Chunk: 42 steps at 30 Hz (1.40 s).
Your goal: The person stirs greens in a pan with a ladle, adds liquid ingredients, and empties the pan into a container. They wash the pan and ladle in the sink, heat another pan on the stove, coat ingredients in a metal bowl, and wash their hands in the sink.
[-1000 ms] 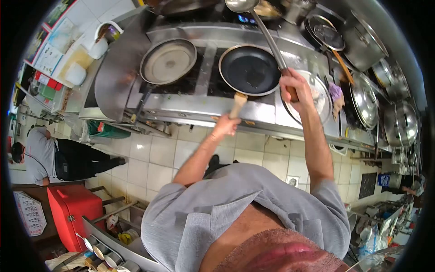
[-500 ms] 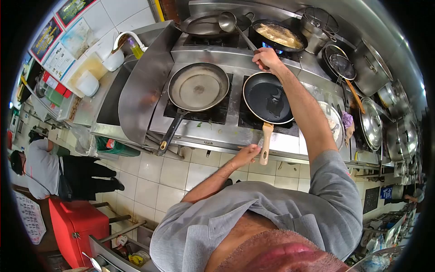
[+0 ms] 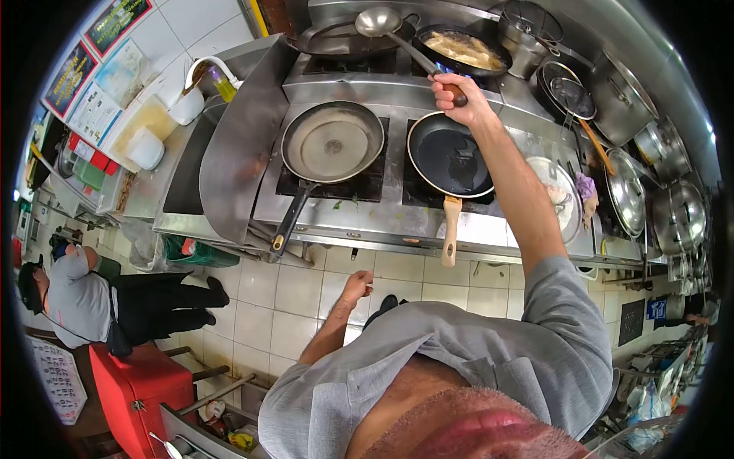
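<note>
My right hand (image 3: 461, 99) is closed around the dark grip of a metal ladle (image 3: 419, 57). The ladle's bowl points to the back left, raised above the rear burners, near a dark wok (image 3: 340, 42). Under my right forearm, a black frying pan (image 3: 449, 157) with a wooden handle sits on the front right burner, with a glossy patch inside. Beside it on the left is a worn frying pan (image 3: 332, 143) with a black handle. My left hand (image 3: 357, 287) hangs over the floor in front of the stove, fingers curled, nothing visible in them.
Pale food bubbles in a pan (image 3: 464, 52) over a blue flame at the back. A plate (image 3: 556, 199) with white food lies right of the front pan. Strainers (image 3: 567, 96), pots and lids (image 3: 625, 191) line the right. A metal divider (image 3: 238, 145) stands left; a person (image 3: 84, 287) is further left.
My right hand has lifted the ladle, its bowl now higher and further left. My left hand has moved left and down, away from the wooden pan handle.
</note>
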{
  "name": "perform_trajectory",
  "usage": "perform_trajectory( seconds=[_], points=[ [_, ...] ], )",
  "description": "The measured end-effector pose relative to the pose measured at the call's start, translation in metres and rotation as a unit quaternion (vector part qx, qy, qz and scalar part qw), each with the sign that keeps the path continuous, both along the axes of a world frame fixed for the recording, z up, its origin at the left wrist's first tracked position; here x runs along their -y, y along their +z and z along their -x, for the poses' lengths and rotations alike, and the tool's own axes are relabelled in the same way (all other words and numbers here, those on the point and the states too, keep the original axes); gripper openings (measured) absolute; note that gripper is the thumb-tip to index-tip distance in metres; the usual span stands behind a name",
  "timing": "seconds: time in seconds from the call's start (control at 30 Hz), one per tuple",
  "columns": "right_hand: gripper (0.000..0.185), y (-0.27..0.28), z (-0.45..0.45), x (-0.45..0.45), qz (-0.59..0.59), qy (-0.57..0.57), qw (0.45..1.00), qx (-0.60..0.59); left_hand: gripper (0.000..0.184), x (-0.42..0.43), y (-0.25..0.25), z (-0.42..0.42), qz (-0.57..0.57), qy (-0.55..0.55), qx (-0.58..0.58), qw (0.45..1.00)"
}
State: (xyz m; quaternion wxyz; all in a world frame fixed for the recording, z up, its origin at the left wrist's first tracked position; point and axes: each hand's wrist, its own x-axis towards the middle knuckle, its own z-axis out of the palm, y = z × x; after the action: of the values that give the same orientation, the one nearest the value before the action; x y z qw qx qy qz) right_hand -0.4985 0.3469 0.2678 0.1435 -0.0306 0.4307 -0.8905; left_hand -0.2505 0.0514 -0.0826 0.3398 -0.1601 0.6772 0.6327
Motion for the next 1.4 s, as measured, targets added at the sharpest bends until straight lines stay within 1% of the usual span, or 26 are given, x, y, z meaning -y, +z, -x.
perform_trajectory(
  seconds=[0.07,0.13,0.23,0.3,0.4,0.47,0.53,0.6,0.63,0.67,0.7,0.73,0.8,0.83,0.87,0.9,0.97,1.03,1.07,1.1,1.13,1.2,1.27,1.33,1.37,1.4],
  points=[
    [0.015,0.001,-0.032,-0.015,0.004,0.023,1.0,-0.016,0.042,0.0,-0.008,-0.004,0.015,0.036,-0.009,0.999],
    [0.02,0.002,-0.068,-0.035,-0.03,0.008,0.999,-0.024,0.041,-0.004,-0.018,-0.007,0.018,0.033,-0.017,0.999],
    [0.021,0.001,-0.141,-0.064,-0.062,-0.008,0.998,-0.005,0.04,-0.024,-0.029,-0.012,-0.003,0.038,-0.043,0.998],
    [0.018,-0.012,-0.187,-0.085,-0.096,-0.027,0.995,0.009,0.038,-0.046,-0.022,-0.011,-0.02,0.037,-0.041,0.998],
    [0.02,-0.036,-0.251,-0.113,-0.173,-0.062,0.981,0.058,0.045,-0.087,-0.015,-0.002,-0.041,0.069,-0.03,0.996],
    [0.023,-0.046,-0.287,-0.117,-0.281,-0.086,0.95,0.104,0.057,-0.112,-0.021,0.009,-0.089,0.102,-0.033,0.99],
    [0.041,-0.062,-0.312,-0.122,-0.348,-0.119,0.922,0.122,0.075,-0.135,-0.034,0.029,-0.157,0.169,-0.016,0.973],
    [0.048,-0.074,-0.329,-0.126,-0.449,-0.123,0.88,0.095,0.074,-0.153,-0.034,0.047,-0.147,0.182,-0.012,0.972],
    [0.046,-0.088,-0.336,-0.13,-0.496,-0.121,0.858,0.063,0.071,-0.162,-0.037,0.054,-0.175,0.245,-0.005,0.954],
    [0.046,-0.092,-0.343,-0.13,-0.496,-0.124,0.857,0.062,0.068,-0.169,-0.043,0.062,-0.202,0.306,0.002,0.93],
    [0.046,-0.094,-0.352,-0.125,-0.496,-0.141,0.854,0.069,0.056,-0.173,-0.05,0.068,-0.243,0.327,0.002,0.913],
    [0.045,-0.095,-0.36,-0.12,-0.496,-0.158,0.85,0.076,0.056,-0.174,-0.057,0.07,-0.243,0.323,0.001,0.915],
    [0.044,-0.091,-0.373,-0.108,-0.486,-0.16,0.855,0.086,0.045,-0.177,-0.062,0.077,-0.306,0.345,-0.003,0.887],
    [0.043,-0.091,-0.378,-0.103,-0.41,-0.154,0.891,0.118,0.029,-0.18,-0.066,0.077,-0.287,0.367,-0.008,0.885],
    [0.043,-0.091,-0.381,-0.099,-0.329,-0.148,0.921,0.149,0.029,-0.182,-0.069,0.076,-0.286,0.359,-0.007,0.889],
    [0.037,-0.09,-0.379,-0.096,-0.286,-0.138,0.935,0.16,0.023,-0.183,-0.073,0.076,-0.307,0.355,-0.019,0.883],
    [0.033,-0.095,-0.361,-0.093,-0.268,-0.141,0.94,0.158,0.01,-0.182,-0.094,0.081,-0.322,0.326,-0.067,0.886],
    [0.029,-0.107,-0.34,-0.09,-0.249,-0.145,0.944,0.158,0.011,-0.182,-0.095,0.085,-0.335,0.336,-0.033,0.88],
    [0.026,-0.116,-0.328,-0.089,-0.317,-0.153,0.928,0.117,0.012,-0.183,-0.095,0.086,-0.351,0.357,-0.002,0.866],
    [0.022,-0.12,-0.324,-0.085,-0.384,-0.159,0.906,0.077,0.012,-0.182,-0.093,0.084,-0.356,0.345,-0.013,0.868],
    [0.022,-0.124,-0.326,-0.082,-0.379,-0.168,0.906,0.084,0.012,-0.181,-0.09,0.081,-0.352,0.336,-0.009,0.874],
    [0.02,-0.117,-0.328,-0.071,-0.47,-0.212,0.855,0.059,0.011,-0.178,-0.09,0.08,-0.374,0.336,-0.025,0.864],
    [0.018,-0.1,-0.351,-0.063,-0.432,-0.214,0.872,0.087,0.01,-0.173,-0.089,0.077,-0.399,0.288,-0.037,0.87],
    [0.02,-0.087,-0.367,-0.053,-0.299,-0.18,0.923,0.16,0.01,-0.172,-0.084,0.075,-0.399,0.301,-0.023,0.866],
    [0.029,-0.086,-0.368,-0.052,-0.222,-0.197,0.936,0.186,0.009,-0.174,-0.082,0.073,-0.405,0.298,-0.028,0.864],
    [0.029,-0.091,-0.363,-0.054,-0.218,-0.207,0.935,0.189,0.009,-0.173,-0.092,0.075,-0.404,0.289,-0.024,0.868]
  ],
)
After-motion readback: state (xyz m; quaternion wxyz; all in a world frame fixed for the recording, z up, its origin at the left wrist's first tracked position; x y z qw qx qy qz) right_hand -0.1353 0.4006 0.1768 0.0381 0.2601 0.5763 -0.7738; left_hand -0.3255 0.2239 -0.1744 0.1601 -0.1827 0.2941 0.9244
